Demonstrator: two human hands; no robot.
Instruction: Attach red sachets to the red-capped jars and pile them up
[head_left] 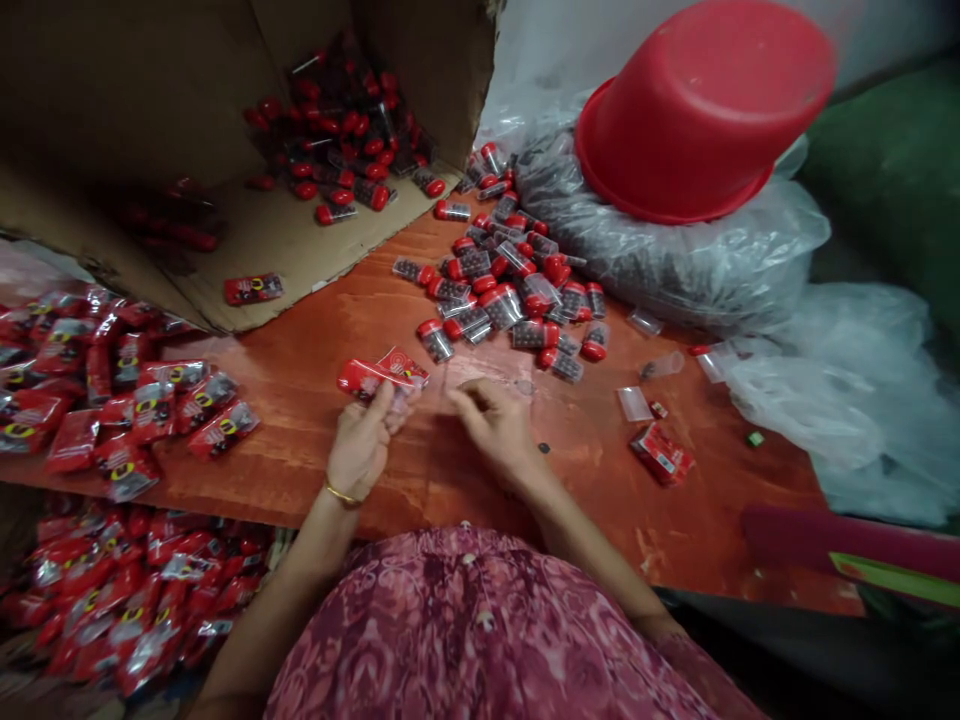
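My left hand [361, 440] is closed on a red packet [382, 375] held just above the orange-brown table [315, 330]. My right hand [495, 425] rests on the table beside it, fingers curled and pinching the edge of a clear plastic sleeve [487, 375] that is hard to make out. A heap of small clear vials with red caps [502, 290] lies just beyond both hands. Finished red packets [150, 410] are piled at the table's left edge.
An open cardboard box [300, 240] holding more vials lies at the back left. A red basin [697, 110] sits upturned on a bag of dark contents [675, 260]. Loose clear sleeves [636, 403] and a red packet [661, 452] lie to the right. More packets [127, 600] fill a heap below the table.
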